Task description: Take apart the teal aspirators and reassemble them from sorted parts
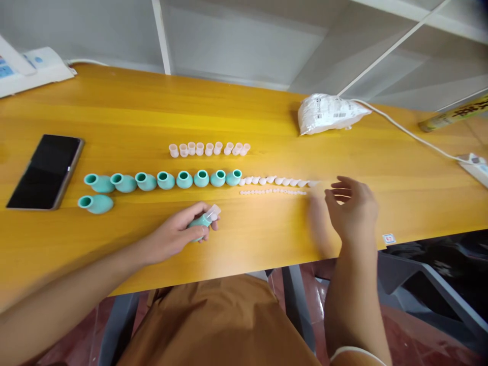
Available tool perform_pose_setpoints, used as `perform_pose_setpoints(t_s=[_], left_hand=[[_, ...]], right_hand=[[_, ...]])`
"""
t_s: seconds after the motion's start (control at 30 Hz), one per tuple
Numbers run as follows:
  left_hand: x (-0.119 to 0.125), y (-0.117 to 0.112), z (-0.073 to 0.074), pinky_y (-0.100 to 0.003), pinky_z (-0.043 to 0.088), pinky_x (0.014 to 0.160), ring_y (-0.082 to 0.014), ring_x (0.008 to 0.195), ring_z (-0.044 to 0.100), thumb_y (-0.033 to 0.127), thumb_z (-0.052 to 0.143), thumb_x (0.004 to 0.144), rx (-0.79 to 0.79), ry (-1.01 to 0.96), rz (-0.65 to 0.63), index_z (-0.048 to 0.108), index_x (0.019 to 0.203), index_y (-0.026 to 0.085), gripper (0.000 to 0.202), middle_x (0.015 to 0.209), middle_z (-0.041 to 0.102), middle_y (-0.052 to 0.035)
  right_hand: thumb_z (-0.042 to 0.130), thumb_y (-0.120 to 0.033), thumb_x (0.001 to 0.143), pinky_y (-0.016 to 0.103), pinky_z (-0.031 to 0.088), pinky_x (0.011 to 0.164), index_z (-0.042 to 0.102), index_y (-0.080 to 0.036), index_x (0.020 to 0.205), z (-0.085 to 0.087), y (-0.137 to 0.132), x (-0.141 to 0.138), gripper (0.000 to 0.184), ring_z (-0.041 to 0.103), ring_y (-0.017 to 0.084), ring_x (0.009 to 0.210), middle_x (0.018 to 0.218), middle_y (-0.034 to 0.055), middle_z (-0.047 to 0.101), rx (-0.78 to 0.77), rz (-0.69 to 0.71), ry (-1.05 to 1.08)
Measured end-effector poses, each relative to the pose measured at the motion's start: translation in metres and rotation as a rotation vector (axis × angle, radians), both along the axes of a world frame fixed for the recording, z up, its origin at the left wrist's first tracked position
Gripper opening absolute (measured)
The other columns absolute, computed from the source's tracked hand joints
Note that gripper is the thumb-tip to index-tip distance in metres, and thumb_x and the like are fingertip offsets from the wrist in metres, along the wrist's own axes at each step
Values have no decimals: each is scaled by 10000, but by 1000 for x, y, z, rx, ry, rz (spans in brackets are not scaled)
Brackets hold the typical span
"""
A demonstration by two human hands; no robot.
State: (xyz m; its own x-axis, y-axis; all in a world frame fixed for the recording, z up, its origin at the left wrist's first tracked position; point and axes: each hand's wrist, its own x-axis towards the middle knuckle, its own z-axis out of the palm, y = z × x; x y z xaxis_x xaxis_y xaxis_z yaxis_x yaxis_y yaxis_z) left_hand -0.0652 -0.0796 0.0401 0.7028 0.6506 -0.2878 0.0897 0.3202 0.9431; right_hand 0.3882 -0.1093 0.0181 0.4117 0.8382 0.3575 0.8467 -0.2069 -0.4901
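Note:
My left hand (192,231) is wrapped round a teal squeeze bulb (198,221) with a clear, translucent piece (212,212) on its mouth, tilted up to the right. My right hand (353,206) hovers over the table at the right end of the small white parts, fingers curved and apart, with nothing visible in them; a blurred smear lies beside it. A row of teal bulbs (184,179) with open mouths lies to the left, with one more bulb (96,204) below its left end. Larger white pieces (270,180) and tiny white pieces (272,191) form two lines near my right hand.
Behind the bulbs stands a row of translucent cups (200,148). A phone (46,172) lies at the left. At the back are a white plastic package (330,114), a cable (404,133) and power strips (475,165). The table's front edge runs close to my body.

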Motion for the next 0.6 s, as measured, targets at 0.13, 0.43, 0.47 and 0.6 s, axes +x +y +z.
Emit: perform_pose_setpoints(t_s=[0.13, 0.43, 0.47, 0.6], left_hand=[[0, -2, 1, -336, 522, 784, -164, 817, 635, 487, 590, 1110, -123, -54, -46, 585, 1248, 196, 322, 1103, 729, -72], [-2, -1, 3, -320, 534, 765, -153, 774, 674, 510, 603, 1136, -176, -56, -125, 640, 1252, 189, 343, 1041, 741, -50], [-2, -2, 3, -314, 534, 769, -149, 782, 671, 506, 600, 1140, -167, -54, -132, 651, 1228, 188, 334, 1030, 732, -44], [-1, -4, 3, -307, 548, 737, -147, 783, 669, 497, 578, 1149, -219, -109, -162, 651, 1220, 188, 325, 1086, 732, -61]], right_hand=[[638, -290, 1057, 462, 685, 861, 767, -277, 1260, 25, -24, -74, 241, 761, 235, 851, 1064, 90, 767, 155, 88, -66], [674, -100, 1084, 419, 693, 933, 426, -239, 1758, 12, -44, -211, 732, 745, 255, 1045, 1179, 127, 755, 98, 935, 56], [673, -87, 1081, 417, 691, 931, 389, -224, 1779, 8, -44, -214, 766, 741, 255, 1033, 1167, 129, 760, 122, 939, 29], [675, -20, 1059, 380, 698, 870, 359, -206, 1800, -2, -45, -216, 828, 749, 245, 999, 1162, 138, 786, 228, 907, -5]])
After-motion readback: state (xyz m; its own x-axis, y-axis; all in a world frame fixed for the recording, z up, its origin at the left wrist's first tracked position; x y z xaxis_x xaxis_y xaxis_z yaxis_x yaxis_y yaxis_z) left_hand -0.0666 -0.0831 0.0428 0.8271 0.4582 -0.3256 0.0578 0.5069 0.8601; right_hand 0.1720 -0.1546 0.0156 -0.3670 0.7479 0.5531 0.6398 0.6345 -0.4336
